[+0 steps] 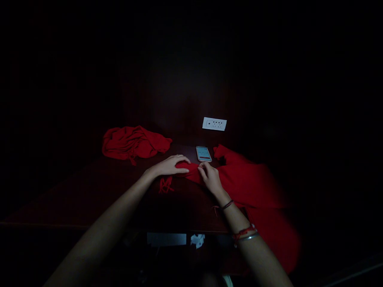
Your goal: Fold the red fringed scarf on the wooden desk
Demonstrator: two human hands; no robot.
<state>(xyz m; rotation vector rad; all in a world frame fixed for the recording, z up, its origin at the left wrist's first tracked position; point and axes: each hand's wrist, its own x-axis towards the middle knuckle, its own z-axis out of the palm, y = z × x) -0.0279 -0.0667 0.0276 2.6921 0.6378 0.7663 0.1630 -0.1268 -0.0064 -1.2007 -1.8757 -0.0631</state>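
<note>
Cloth (254, 183) between left hand (171, 164) and right hand (211, 177): I read plain red. Bundle (137, 142) beyond left hand: red too. Tabletop (104, 191) beneath both: dark reddish-brown on my feed. Phone (204, 153) ahead of right hand: pale-blue screen. Socket plate (214, 124) farther off: white, dark holes. Behind right hand: red bracelet (245, 231), silvery bangle (249, 237).

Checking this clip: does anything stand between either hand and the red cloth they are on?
Nothing visible does: the left hand and right hand are both at the red cloth. The phone lies just beyond the right hand, not in between.
</note>
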